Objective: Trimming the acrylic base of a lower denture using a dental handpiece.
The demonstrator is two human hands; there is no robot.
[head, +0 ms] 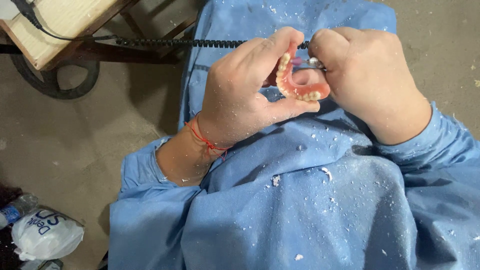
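The left hand (245, 95) is closed around a pink denture (298, 82), thumb under its lower edge and fingers curled over the top, so the curved row of pale teeth faces up and toward the other hand, above the person's lap. The right hand (367, 75) is clenched on a small metal-tipped handpiece (311, 62), whose tip sits against the inner side of the denture near its upper end. A black coiled cord (175, 43) runs from behind the hands off to the left, toward a wooden stool (60, 25). White shavings speck both hands and the blue gown (300, 210) spread across the lap. A thin red string (205, 140) circles the left wrist. On the floor at lower left lies a white plastic bag (47, 232).
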